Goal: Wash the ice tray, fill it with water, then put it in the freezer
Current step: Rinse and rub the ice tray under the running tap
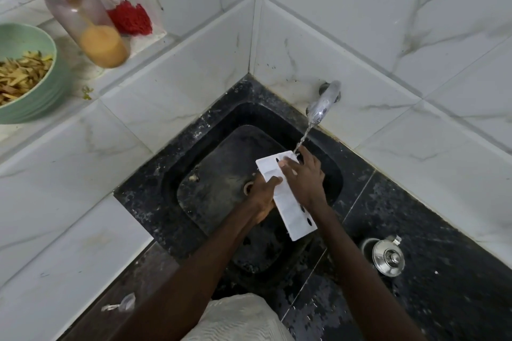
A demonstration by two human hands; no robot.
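Single head cam, wide-angle, pitched steeply down into the sink (216,163) at the tiled wall corner (253,36). Close range; forearms (210,257) enter from bottom edge.

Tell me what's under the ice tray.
The dark sink basin lies below the ice tray, its drain showing beside the left hand, which grips the tray's edge. The basin directly beneath, and the hand's fingers there, are hidden.

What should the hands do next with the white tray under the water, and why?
Probably push the ice tray farther under the stream, because water from the tap hits only its far end. The left hand grips its side and the right hand lies flat on top.
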